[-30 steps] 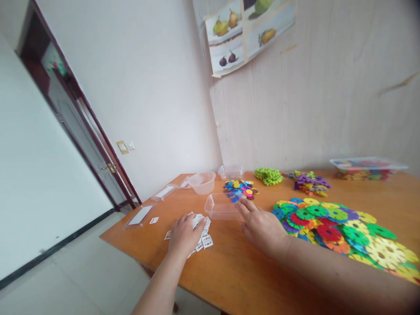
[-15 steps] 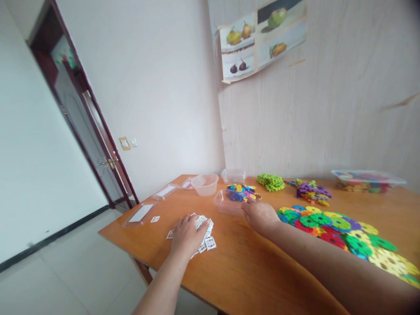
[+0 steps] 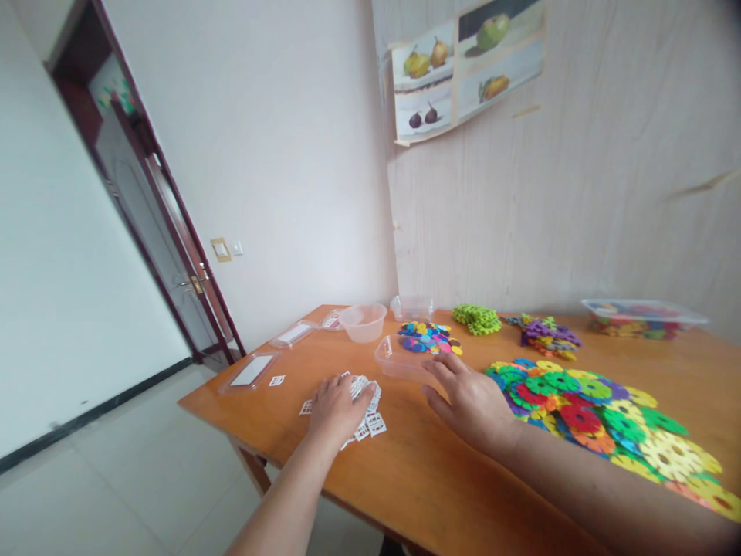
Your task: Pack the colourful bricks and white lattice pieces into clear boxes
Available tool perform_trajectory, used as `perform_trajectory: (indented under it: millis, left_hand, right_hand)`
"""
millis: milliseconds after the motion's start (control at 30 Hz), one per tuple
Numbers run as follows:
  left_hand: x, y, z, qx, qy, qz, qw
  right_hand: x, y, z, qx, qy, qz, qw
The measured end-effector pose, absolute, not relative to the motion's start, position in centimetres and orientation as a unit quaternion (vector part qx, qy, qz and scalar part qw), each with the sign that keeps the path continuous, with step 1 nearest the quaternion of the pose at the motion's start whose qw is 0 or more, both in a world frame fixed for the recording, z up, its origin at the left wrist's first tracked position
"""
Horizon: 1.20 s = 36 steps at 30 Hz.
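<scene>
Seen from the wearer's head, two bare forearms reach across an orange-brown wooden worktop (image 3: 417,479). Nearest, the left hand (image 3: 337,409) lies palm down on a loose heap of small white cut-out cards (image 3: 375,423), its grip relaxed, thumb apart from the fingers; the cards poke out around it on the worktop. The right hand (image 3: 475,401) is held over the worktop, its grip slack, thumb and fingers apart, with the fingertips at the near right end of a clear plastic tray (image 3: 397,366); whether they touch it I cannot tell. To the right of this hand spreads a large heap of notched plastic discs (image 3: 582,415) in green, yellow, red, orange, blue and purple.

Left of the heap of cards lie a single white card (image 3: 276,381) and a flat clear case (image 3: 250,371) with a white panel. Beyond the tray sits a pile of smaller coloured discs (image 3: 425,338), with a translucent bowl (image 3: 363,324) to its left. Farther right are bright green pieces (image 3: 476,319), purple and grey pieces (image 3: 549,335) and a clear box (image 3: 637,323) of coloured pieces. On the wall behind hangs a sheet of fruit pictures (image 3: 468,73)
</scene>
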State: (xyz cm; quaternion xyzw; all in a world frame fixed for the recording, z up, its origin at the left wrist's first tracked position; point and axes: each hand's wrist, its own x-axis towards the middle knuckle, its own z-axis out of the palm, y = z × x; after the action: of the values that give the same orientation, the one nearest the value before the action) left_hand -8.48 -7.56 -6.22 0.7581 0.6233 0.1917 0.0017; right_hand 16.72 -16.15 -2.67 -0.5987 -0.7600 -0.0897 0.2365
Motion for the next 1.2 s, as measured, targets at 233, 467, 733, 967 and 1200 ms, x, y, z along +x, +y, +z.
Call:
perform_trajectory:
  millis: [233,467,733,967,1200]
  left_hand:
    - [-5.5,-9.7,-5.2,0.748,0.642,0.171,0.003]
    - [-2.9,-10.9,-5.2,0.75,0.622,0.215,0.067]
    - [-3.6,-9.6,-5.2,0.691,0.564,0.373,0.255]
    - [-4.4,-9.3,-4.2,0.53,0.481,0.549,0.431]
    - [-5.7,-8.1,-4.0,0.458,0.405,0.613,0.501]
  right_hand:
    - [15.6,-21.0,-5.2,-0.552,-0.786,-0.003,0.279]
    - [15.8,-21.2,-6.0,-0.541,-0.781,0.022,0.312]
    - [16.2,-21.1,-5.9,-0.513,-0.787,0.035,0.343]
    - [16.3,-21.0,-5.9,-0.503,-0.79,0.04,0.347]
    - [16.3,-21.0,-5.7,-0.501,-0.794,0.045,0.341]
